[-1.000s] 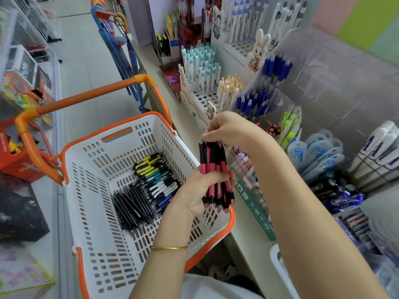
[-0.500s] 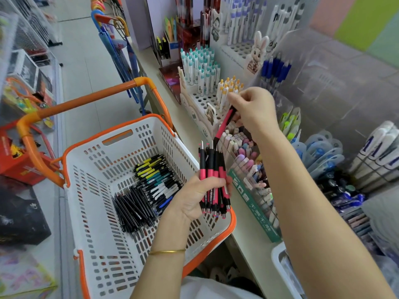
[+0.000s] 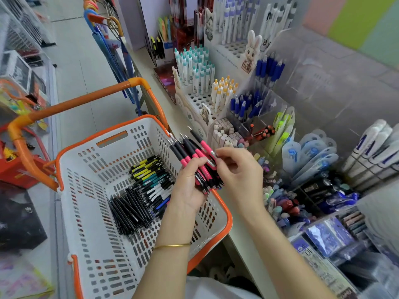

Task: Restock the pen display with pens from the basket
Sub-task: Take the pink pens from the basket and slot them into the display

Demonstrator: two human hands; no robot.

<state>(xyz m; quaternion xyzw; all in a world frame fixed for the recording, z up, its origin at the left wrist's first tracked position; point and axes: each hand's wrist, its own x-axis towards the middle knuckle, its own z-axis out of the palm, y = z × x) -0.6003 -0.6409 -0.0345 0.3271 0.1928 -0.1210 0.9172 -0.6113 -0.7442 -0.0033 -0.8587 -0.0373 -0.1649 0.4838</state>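
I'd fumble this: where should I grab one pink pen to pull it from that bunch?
Pinch the uppermost pink pen at its clip end, coming from the right, shelf side. The left hand wraps the bunch mid-length and the tips point away up-left; the clip ends face the right hand, whose fingertips pinch there.

Pens [image 3: 133, 203] in basket [image 3: 90, 223] — display [image 3: 198, 100] right, probably on counter [image 3: 241, 240].

The basket [image 3: 71, 169] is matt white perforated plastic with a glossy orange rim. The pink-and-black pens [image 3: 195, 155] are smooth plastic with shiny metal clips. The bracelet [image 3: 172, 246] is thin polished gold-coloured metal. The display bins [image 3: 313, 67] are clear plastic.
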